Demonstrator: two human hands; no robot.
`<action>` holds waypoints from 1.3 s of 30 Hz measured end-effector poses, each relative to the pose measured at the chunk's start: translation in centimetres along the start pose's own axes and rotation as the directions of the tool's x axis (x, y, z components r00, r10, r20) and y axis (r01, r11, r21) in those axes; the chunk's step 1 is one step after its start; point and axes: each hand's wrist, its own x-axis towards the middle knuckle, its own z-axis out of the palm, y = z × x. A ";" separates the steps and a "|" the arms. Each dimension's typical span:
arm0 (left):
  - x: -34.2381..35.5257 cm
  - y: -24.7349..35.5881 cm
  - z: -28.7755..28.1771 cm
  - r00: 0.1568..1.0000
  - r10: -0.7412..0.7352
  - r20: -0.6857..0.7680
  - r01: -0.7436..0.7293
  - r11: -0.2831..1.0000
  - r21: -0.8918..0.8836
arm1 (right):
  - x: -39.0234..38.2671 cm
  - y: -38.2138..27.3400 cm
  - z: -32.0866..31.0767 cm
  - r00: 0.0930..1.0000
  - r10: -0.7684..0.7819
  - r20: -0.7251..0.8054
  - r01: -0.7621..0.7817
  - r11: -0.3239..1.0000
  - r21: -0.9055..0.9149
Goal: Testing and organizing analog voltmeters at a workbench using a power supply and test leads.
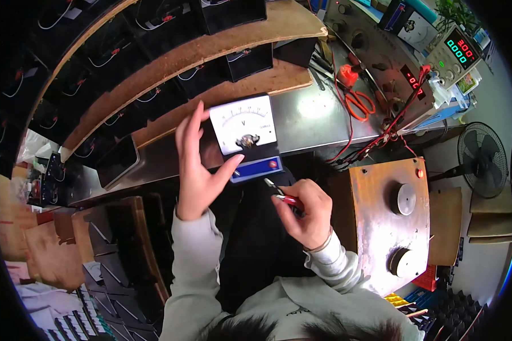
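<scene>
A voltmeter [243,122] with a white dial, a black housing and a blue base strip [257,169] faces up at the near edge of the metal bench, in front of me. My left hand [196,167] is at its left side, thumb against the lower front by the base and the other fingers raised along the left edge. Just below and right of the base, my right hand [305,211] is closed round a slim red-and-black tool [290,200]. Its pale tip points up left toward the base without clearly touching it; its exact kind is hard to make out.
Wooden shelves [222,45] with black meter housings rise at the far left. Orange-handled scissors [359,105], red leads and a lit power supply [454,57] occupy the right. A box with two round knobs [401,219] stands beside my right arm; a fan [483,153] is farther right.
</scene>
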 end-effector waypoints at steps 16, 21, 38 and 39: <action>1.4 -4.2 -0.8 0.908 -0.119 0.401 0.206 0.962 -0.181 | 0.9 -0.6 0.9 0.994 -0.089 0.059 0.090 0.996 -0.018; -1.8 -1.9 1.6 0.969 -0.130 0.209 0.194 0.927 -0.322 | -0.7 0.0 1.3 0.998 -0.039 0.053 0.045 0.994 -0.100; -1.5 -1.3 1.4 0.944 -0.218 0.249 0.278 0.931 -0.239 | -0.1 -0.3 1.9 0.982 -0.160 0.097 0.178 0.959 -0.219; -1.5 -1.3 1.5 0.945 -0.215 0.246 0.276 0.928 -0.252 | -0.3 -0.4 2.3 0.985 -0.150 0.087 0.166 0.961 -0.221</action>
